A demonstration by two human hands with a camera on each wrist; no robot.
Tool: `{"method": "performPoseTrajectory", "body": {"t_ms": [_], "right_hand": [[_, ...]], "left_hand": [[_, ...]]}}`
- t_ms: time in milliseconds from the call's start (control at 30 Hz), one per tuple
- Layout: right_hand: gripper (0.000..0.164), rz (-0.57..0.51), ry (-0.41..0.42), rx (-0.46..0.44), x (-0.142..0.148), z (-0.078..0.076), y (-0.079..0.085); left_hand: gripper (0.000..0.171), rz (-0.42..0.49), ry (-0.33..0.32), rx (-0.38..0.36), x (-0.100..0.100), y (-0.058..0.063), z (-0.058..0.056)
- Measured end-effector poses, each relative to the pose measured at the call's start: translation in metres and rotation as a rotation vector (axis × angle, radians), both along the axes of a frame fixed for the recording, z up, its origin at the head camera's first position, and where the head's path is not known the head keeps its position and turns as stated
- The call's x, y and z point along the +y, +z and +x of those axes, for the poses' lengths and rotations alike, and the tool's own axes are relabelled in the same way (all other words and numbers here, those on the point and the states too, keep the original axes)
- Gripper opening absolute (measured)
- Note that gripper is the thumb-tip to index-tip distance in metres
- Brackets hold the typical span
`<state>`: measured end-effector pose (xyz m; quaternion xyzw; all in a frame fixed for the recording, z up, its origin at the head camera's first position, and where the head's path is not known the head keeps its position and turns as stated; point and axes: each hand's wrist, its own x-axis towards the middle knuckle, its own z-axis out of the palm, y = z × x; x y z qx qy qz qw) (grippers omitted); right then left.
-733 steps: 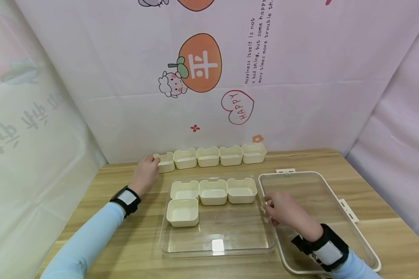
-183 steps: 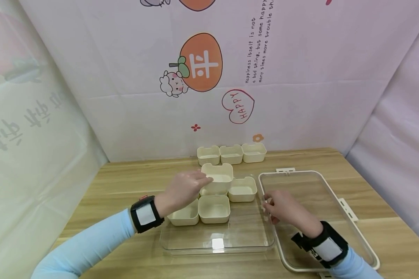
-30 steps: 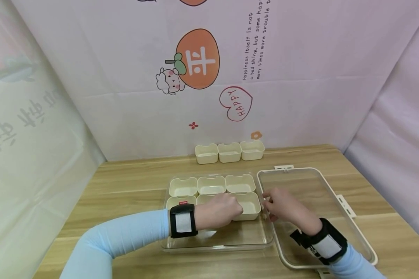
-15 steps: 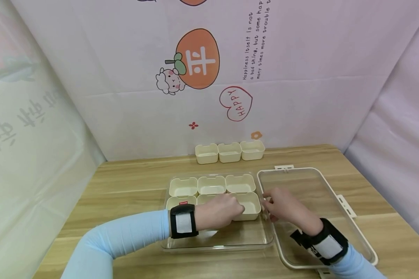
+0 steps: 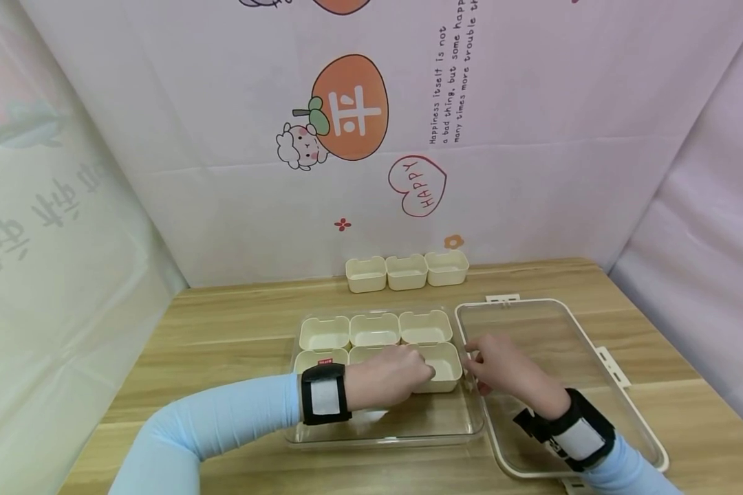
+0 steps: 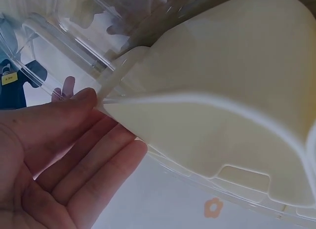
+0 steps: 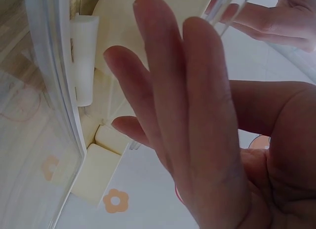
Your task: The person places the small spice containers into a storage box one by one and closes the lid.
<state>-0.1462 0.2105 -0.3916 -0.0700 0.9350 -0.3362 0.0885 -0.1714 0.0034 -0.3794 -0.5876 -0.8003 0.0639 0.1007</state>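
My left hand pinches the rim of a small cream bin, thumb on one side and fingers on the other, as the left wrist view shows. This bin stands at the right end of the front row inside a clear box. Behind that row, three matching bins sit along the box's far side. Hand and wrist partly cover the other front-row bins. My right hand rests at the box's right side, its fingers mostly straight; contact with the clear rim is hard to make out.
Three more cream bins stand in a row at the table's back edge, against the printed cloth. A clear lid with a white rim and clips lies right of the box, under the right forearm.
Over the earlier frames, the left hand moved bins from the back row into the box, filling the front row rightward. In the last second both hands stay almost still.
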Motion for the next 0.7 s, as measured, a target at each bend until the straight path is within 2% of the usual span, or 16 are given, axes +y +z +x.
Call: {"method": "performPoseTrajectory", "body": {"t_ms": [167,367,567,700], "right_hand": [[0.029,-0.004,-0.013,-0.004,0.000,0.000,0.000],[0.028,0.013,-0.013,0.005,0.000,-0.001,-0.002],[0.030,0.008,-0.013,0.002,0.000,0.000,-0.002],[0.030,0.000,-0.016,-0.001,-0.001,0.000,-0.002]], "left_hand": [[0.016,-0.001,0.011,0.008,-0.001,0.002,0.001],[0.012,0.031,0.071,0.010,-0.006,0.009,0.003],[0.012,0.100,0.115,0.044,-0.015,0.011,-0.004],[0.006,0.162,0.141,0.024,-0.022,0.013,-0.012]]}}
